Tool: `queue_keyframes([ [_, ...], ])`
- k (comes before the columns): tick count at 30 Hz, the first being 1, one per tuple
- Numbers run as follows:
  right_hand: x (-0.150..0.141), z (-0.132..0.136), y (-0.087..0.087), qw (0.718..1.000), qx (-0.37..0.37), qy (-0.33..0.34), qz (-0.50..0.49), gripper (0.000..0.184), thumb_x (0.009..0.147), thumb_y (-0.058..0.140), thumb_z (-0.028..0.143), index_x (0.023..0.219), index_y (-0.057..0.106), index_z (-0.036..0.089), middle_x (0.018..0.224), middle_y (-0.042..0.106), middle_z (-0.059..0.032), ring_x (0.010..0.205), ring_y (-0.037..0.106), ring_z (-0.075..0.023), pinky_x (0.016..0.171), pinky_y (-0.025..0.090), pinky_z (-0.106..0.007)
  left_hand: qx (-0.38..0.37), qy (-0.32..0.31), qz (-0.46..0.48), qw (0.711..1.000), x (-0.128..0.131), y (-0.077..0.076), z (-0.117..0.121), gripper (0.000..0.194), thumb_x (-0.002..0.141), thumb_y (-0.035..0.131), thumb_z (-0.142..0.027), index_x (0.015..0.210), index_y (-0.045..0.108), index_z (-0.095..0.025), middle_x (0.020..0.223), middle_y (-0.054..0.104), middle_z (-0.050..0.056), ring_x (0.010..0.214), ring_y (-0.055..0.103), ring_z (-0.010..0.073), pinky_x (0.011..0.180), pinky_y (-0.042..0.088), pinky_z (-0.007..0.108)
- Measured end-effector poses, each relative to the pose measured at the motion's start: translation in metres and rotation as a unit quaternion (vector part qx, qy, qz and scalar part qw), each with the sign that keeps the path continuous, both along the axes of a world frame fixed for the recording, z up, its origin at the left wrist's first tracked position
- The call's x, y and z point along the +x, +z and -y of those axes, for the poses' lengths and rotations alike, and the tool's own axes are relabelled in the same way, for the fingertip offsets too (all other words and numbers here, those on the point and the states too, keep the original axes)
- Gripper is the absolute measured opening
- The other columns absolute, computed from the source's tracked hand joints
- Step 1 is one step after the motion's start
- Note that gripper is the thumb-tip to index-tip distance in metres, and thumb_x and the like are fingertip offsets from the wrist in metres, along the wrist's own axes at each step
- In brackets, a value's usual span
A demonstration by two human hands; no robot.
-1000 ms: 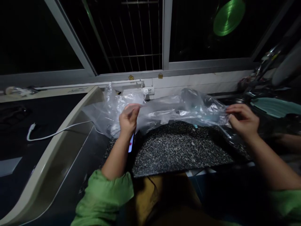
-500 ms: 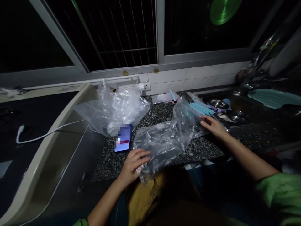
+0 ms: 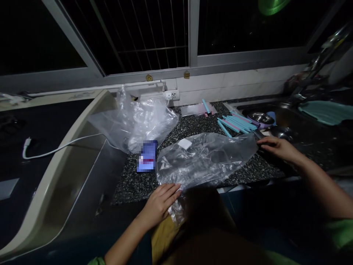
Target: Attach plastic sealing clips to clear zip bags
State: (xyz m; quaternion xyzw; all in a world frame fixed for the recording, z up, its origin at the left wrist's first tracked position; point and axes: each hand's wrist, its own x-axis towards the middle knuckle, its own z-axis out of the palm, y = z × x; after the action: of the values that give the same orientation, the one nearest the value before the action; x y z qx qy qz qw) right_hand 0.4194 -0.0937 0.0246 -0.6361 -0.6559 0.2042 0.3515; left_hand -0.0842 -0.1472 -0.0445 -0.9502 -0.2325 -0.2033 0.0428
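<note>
A clear plastic bag (image 3: 212, 160) lies stretched out along the speckled counter (image 3: 132, 187). My left hand (image 3: 162, 202) rests flat on its near left end at the counter's front edge, fingers straight; the thumb is hidden. The bag's far right corner is pinched in the fingertips of my right hand (image 3: 278, 147). A small white square (image 3: 185, 144) shows on the bag near its upper edge. Just behind the bag is a pile of light blue and pink strips (image 3: 238, 123). To the left, a phone (image 3: 147, 156) with a lit screen lies close to the bag.
Crumpled clear plastic (image 3: 146, 121) is heaped at the back left. A white cable (image 3: 74, 141) runs across the left side. Flat clear packets (image 3: 193, 109) lie by the wall. At right, metal bowls (image 3: 260, 117) and a teal tray (image 3: 327, 110) are at the sink.
My right hand has moved right, drawing the bag's end along and flattening the bag. The white square and more of the strips have come into sight. My left hand stays on the near end.
</note>
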Motion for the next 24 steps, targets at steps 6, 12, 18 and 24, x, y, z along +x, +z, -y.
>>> queue_keyframes([
  [6,-0.036,-0.044,0.026,1.0,-0.013,-0.015,-0.022,0.041,0.063,0.064,0.052,0.083,0.066,0.017,0.08,0.063,-0.0081,0.073,0.056,-0.0193,0.071,0.045,-0.037,-0.044,-0.046,-0.032,0.997,-0.012,0.038,0.001,0.057,0.074,0.044,-0.015,0.131,0.04,-0.016,0.132,0.051,0.012,0.121,0.047,0.0229,0.099,0.041,0.042],
  [12,-0.091,-0.083,0.026,0.96,-0.185,0.207,-0.024,0.065,0.057,0.07,0.04,0.117,0.056,0.02,0.071,0.056,0.0024,0.058,0.049,-0.0107,0.055,0.041,-0.026,-0.071,0.037,0.123,0.989,-0.025,0.067,-0.05,0.037,0.082,0.044,-0.023,0.118,0.051,-0.018,0.108,0.065,0.01,0.103,0.057,0.0216,0.091,0.045,0.039],
  [18,-0.125,-0.08,0.019,0.96,-0.142,0.24,-0.009,0.038,0.072,0.058,0.042,0.098,0.064,0.015,0.07,0.059,-0.0012,0.061,0.051,-0.0108,0.059,0.041,-0.025,-0.196,0.193,0.109,0.955,0.022,0.075,-0.124,0.036,0.085,0.039,-0.03,0.11,0.059,-0.015,0.113,0.064,0.011,0.107,0.056,0.0231,0.096,0.041,0.041],
  [24,-0.136,-0.063,0.02,0.955,-0.128,0.263,0.041,0.06,0.076,0.056,0.035,0.131,0.043,0.018,0.066,0.055,0.002,0.056,0.047,-0.0105,0.056,0.039,-0.024,-0.354,0.206,0.046,0.911,0.063,0.065,-0.153,0.033,0.077,0.049,-0.036,0.094,0.066,-0.013,0.091,0.069,0.01,0.085,0.062,0.0225,0.077,0.046,0.032],
])
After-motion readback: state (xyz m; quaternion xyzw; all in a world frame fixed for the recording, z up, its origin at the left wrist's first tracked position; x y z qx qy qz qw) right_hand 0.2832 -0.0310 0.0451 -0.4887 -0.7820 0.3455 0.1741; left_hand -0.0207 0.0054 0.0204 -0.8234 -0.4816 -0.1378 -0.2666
